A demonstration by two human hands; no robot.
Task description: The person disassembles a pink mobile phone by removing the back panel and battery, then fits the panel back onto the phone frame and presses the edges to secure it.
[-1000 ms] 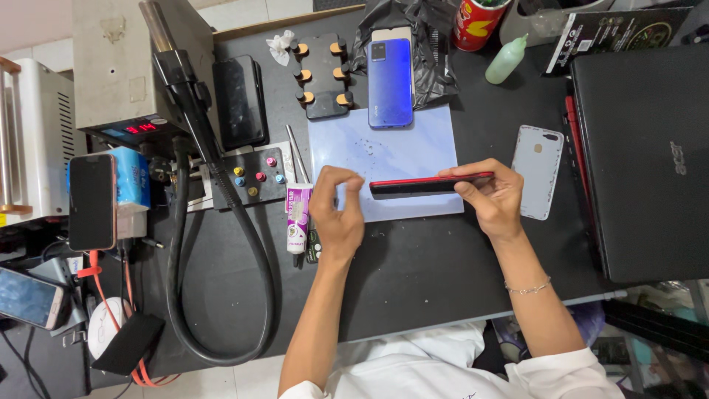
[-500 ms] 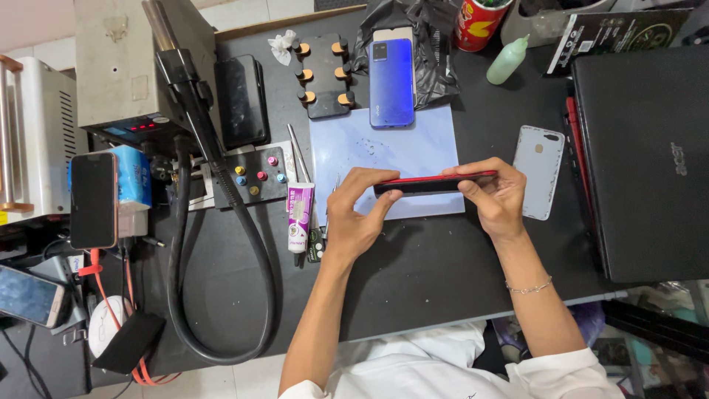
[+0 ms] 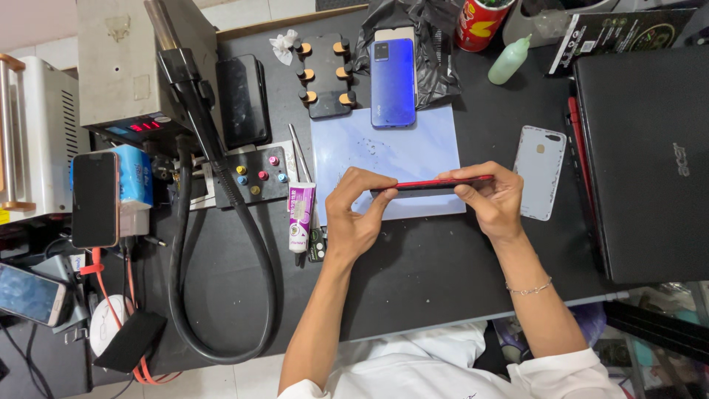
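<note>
Left hand and right hand each pinch one end of a red-edged smartphone, held on edge between them, just above the pale blue work mat. Blue smartphone lies beyond the hands at the mat's far edge; white phone back cover just right of the right hand. Glue tube and tweezers lie just left of the left hand; closed black laptop well right.

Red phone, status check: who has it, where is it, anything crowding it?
Left hand and right hand pinch the red phone at its ends. Held edge-on over the pale blue mat. Blue phone and white case close by, not touching.
</note>
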